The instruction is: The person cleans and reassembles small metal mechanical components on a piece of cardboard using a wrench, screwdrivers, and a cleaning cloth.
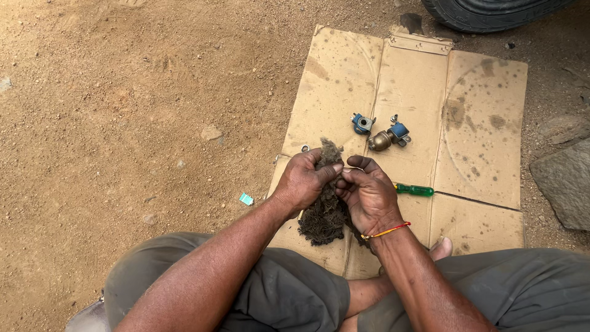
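Observation:
My left hand (304, 180) and my right hand (367, 192) meet over a flattened cardboard sheet (485, 123) on sandy ground. Both grip a dark, frayed wad of rag (324, 216) that hangs between them, its tuft sticking up above my left fingers. My right fingertips pinch something small against the rag; it is too hidden to name. A red and yellow thread circles my right wrist. Just beyond my hands lie a blue coil part (362, 123) and a brass and blue valve body (387, 138). A green-handled screwdriver (415, 190) pokes out from behind my right hand.
A dark tyre (491, 13) sits at the top right edge. A grey rock (565, 181) lies to the right of the cardboard. A small metal ring (305, 148) and a scrap of light blue paper (246, 198) lie near the cardboard's left edge. My knees fill the bottom.

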